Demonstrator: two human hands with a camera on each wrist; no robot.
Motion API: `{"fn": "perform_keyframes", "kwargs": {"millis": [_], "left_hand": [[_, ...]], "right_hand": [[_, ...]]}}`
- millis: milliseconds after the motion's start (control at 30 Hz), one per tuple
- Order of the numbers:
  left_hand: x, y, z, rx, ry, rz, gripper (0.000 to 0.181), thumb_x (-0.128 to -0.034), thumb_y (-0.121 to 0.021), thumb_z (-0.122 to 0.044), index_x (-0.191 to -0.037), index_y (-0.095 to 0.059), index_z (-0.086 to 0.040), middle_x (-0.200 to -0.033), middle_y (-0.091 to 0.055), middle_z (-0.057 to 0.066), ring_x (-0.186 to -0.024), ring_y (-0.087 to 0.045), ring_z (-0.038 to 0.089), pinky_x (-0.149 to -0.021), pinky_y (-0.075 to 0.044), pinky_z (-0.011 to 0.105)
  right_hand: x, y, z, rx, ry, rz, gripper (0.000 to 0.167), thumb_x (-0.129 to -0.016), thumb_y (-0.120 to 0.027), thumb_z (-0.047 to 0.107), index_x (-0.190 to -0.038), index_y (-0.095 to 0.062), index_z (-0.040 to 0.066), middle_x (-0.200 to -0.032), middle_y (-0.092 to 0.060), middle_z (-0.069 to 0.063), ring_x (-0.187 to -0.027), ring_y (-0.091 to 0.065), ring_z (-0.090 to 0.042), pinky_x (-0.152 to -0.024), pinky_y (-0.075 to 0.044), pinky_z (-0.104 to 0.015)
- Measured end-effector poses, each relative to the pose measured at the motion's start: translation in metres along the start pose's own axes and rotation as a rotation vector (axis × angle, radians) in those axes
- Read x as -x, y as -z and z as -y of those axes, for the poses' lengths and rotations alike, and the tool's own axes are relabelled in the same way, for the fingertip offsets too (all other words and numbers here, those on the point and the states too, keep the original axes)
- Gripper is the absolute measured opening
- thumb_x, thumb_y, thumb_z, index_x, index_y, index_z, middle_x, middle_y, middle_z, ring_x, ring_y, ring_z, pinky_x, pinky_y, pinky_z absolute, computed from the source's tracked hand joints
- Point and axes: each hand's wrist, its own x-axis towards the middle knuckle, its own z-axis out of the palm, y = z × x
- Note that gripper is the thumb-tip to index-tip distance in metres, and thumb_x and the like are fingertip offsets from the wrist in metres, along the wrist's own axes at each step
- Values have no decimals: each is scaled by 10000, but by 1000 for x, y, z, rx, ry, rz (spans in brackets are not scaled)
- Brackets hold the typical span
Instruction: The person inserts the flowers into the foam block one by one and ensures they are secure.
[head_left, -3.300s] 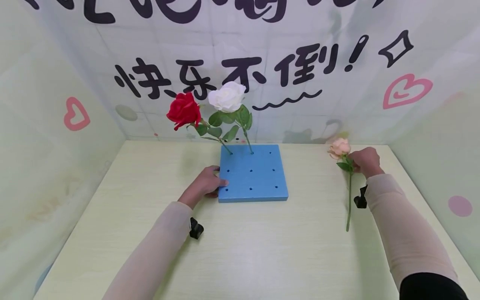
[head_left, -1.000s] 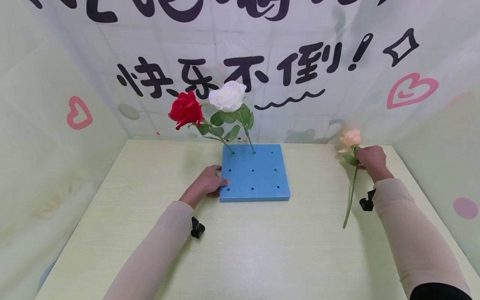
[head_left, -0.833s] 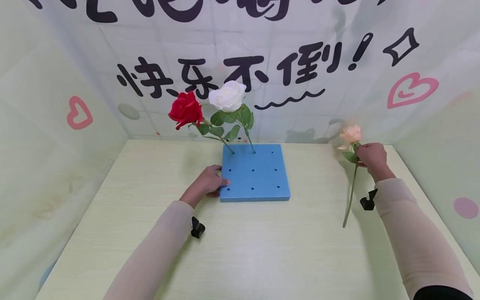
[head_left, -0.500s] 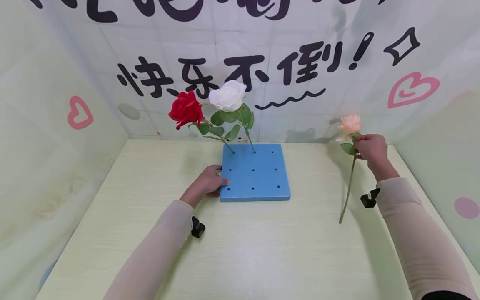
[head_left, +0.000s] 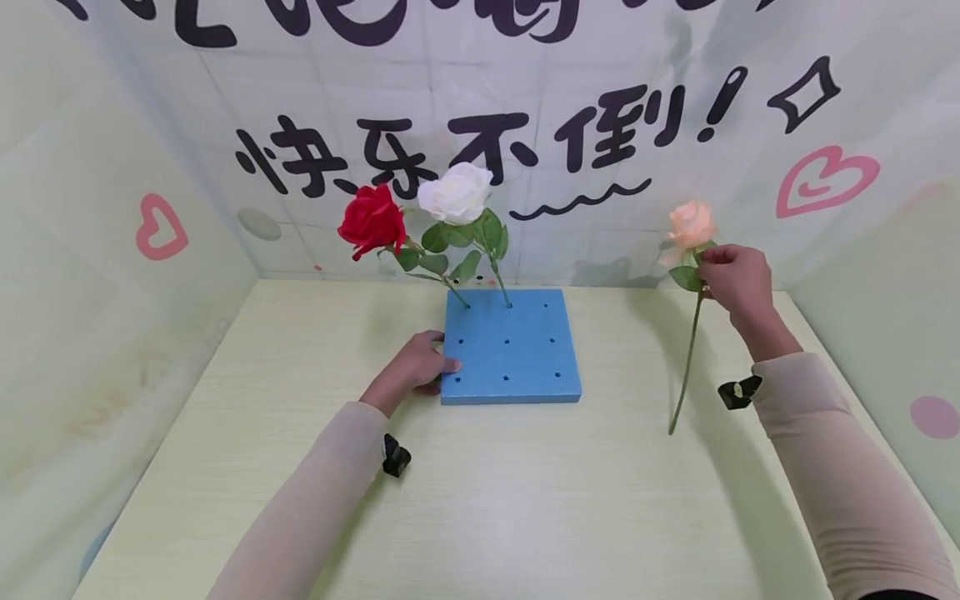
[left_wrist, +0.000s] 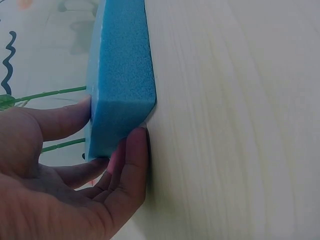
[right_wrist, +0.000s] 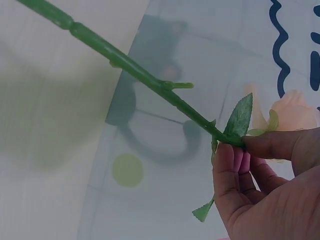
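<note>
My right hand point(head_left: 738, 283) pinches a pale pink rose point(head_left: 691, 223) by its green stem just below the bloom. In the right wrist view the stem point(right_wrist: 145, 75) slants up and left from the thumb and fingertips. The rose hangs above the table, its lower end free. My left hand point(head_left: 415, 363) grips the left edge of a blue foam block point(head_left: 506, 358), thumb on top and fingers at the side, as the left wrist view shows. A red rose point(head_left: 372, 220) and a white rose point(head_left: 456, 193) stand in holes along the block's back row, both leaning left.
Several small holes dot the top of the block. It lies on a pale wooden table point(head_left: 525, 492). A printed cloth point(head_left: 562, 242) with black lettering hangs behind, and cloth walls point(head_left: 90, 292) close in both sides. A small black device point(head_left: 395, 455) sits at each wrist.
My right hand has lifted the pink rose off the table, upward and lately a little to the left. The left hand and the block stay in place.
</note>
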Motion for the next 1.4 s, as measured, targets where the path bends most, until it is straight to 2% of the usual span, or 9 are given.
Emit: {"fn": "perform_keyframes", "kwargs": {"millis": [300,600,967,1133,1400], "left_hand": [[0,0,0,-1,-8,-2,687,-926,-671,-190,-1510,-321,-91,-981,-525,140,-670,-553,204,-578,-552,290],[-1,-1,2,15,-10,-5,685,-928,-670,-189,-1511,-321,-102,-1001,-524,144,-696,-560,211,-577,-554,286],[-1,-2,3,15,-13,-9,684,-929,-669,-190,-1510,-320,-95,-1009,-518,145,-708,-555,211,-586,-556,289],[-2,-2,2,4,-5,-9,686,-927,-672,-199,-1509,-323,-96,-1004,-522,141,-710,-560,211,-585,-554,288],[-2,-1,2,9,-9,-7,686,-928,-670,-193,-1510,-321,-94,-988,-522,137,-690,-558,206,-579,-554,292]], "right_hand": [[11,-3,21,2,68,-27,334,-942,-533,121,-1225,-560,-56,-973,-531,-46,-694,-578,15,-601,-547,-171],[20,-12,44,40,162,-89,289,-928,-532,105,-1163,-607,-46,-915,-552,-30,-695,-573,-25,-555,-519,-140],[27,-26,69,56,264,-128,281,-918,-556,120,-1138,-642,-33,-994,-603,-106,-704,-542,-22,-547,-472,-117],[31,-31,79,64,297,-146,251,-917,-563,123,-1100,-648,-26,-1003,-618,-129,-762,-545,-88,-559,-449,-132],[34,-40,92,60,335,-155,288,-938,-572,159,-1149,-649,-21,-1052,-642,-178,-858,-563,-209,-590,-443,-151]]}}
